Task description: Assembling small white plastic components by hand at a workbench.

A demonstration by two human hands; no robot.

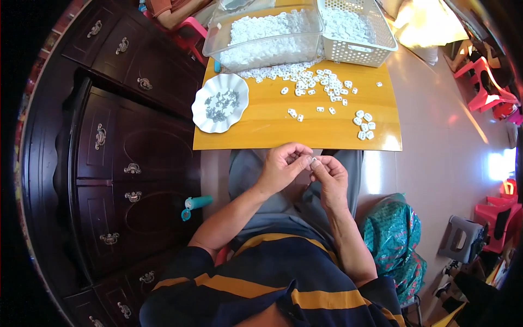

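Note:
My left hand (284, 169) and my right hand (332, 179) meet just off the table's front edge, above my lap. Fingertips of both pinch a small white plastic piece (313, 159), mostly covered by the fingers. On the yellow table (248, 136) lie many small white pieces (329, 82) with dark spots, scattered toward the back. A little cluster of similar pieces (364, 126) sits near the right front corner. At the left edge, a white scalloped dish (202, 115) holds small grey parts (220, 103), too tiny to make out.
A clear plastic bin (218, 54) and a perforated basket (384, 49), both full of white pieces, stand at the table's back. Dark wooden drawers (133, 131) line the left. A shiny green bag (393, 234) stands at lower right. Another person's arm (180, 13) shows at top left.

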